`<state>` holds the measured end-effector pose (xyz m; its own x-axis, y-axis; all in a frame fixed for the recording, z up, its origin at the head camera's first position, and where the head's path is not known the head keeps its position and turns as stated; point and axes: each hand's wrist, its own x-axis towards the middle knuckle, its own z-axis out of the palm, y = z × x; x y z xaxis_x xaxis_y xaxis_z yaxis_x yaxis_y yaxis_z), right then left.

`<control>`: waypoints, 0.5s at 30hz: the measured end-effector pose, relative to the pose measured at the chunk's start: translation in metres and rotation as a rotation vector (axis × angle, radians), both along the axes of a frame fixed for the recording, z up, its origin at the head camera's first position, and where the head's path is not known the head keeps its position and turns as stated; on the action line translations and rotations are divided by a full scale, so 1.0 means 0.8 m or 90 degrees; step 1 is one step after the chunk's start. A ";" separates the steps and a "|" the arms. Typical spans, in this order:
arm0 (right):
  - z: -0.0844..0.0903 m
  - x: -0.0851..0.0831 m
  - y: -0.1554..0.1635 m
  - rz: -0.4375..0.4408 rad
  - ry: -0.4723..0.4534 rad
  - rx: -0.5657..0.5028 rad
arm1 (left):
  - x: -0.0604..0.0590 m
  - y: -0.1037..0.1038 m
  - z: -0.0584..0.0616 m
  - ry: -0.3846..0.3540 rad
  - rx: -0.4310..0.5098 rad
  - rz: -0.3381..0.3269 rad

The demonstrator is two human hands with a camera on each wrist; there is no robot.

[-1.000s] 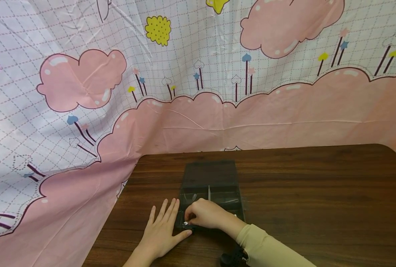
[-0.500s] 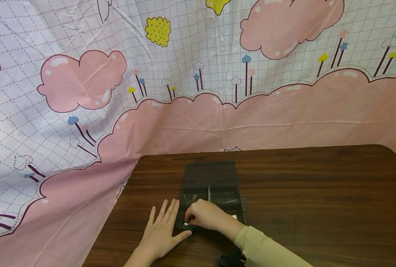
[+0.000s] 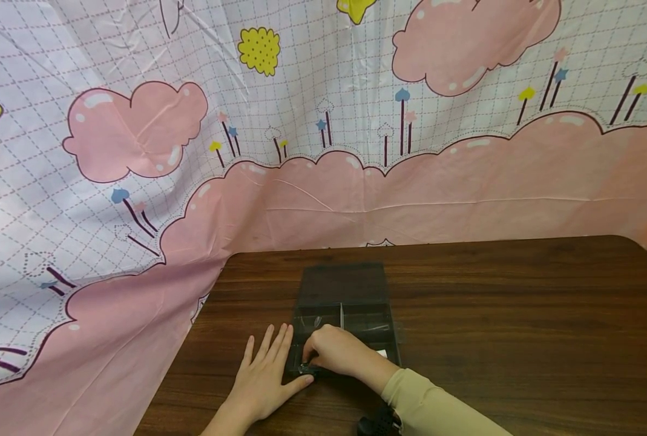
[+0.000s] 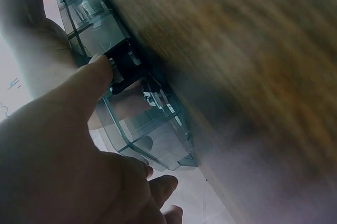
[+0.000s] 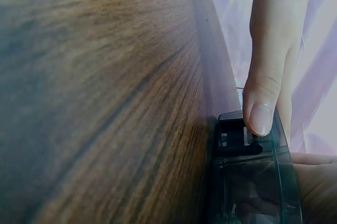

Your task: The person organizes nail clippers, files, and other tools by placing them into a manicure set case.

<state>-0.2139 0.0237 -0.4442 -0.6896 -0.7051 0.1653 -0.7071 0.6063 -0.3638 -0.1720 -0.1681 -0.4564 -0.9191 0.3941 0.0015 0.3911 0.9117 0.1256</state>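
Observation:
A dark see-through compartment box [image 3: 393, 336] lies on the table with its lid [image 3: 345, 284] folded back. My left hand [image 3: 263, 375] rests flat beside the box's left side, fingers spread. Its thumb presses at a black latch [image 4: 125, 66] on the front wall, also seen in the right wrist view. My right hand [image 3: 336, 350] reaches into the front left compartment with bent fingers, pinching a small shiny metal piece [image 4: 152, 99]. The piece's exact kind is too small to make out. Behind the right hand, a clear oval bit [image 3: 318, 322] shows in the rear left compartment.
A white piece [image 3: 382, 353] shows in the front right compartment, partly behind the right wrist. The brown wooden table [image 3: 508, 327] extends to the right of the box. A cloud-patterned cloth [image 3: 323, 200] hangs behind the table and along its left side.
My right fingers shift only slightly within the front left compartment; the small piece at their tips looks white earlier and darker now. The left hand stays in place.

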 end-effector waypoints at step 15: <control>-0.002 -0.004 0.008 0.057 -0.046 -0.118 | 0.000 -0.001 0.001 0.007 -0.012 -0.004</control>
<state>-0.2169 0.0303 -0.4461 -0.6400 -0.7262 0.2509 -0.7236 0.4599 -0.5146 -0.1723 -0.1691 -0.4554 -0.9167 0.3995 0.0044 0.3978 0.9116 0.1034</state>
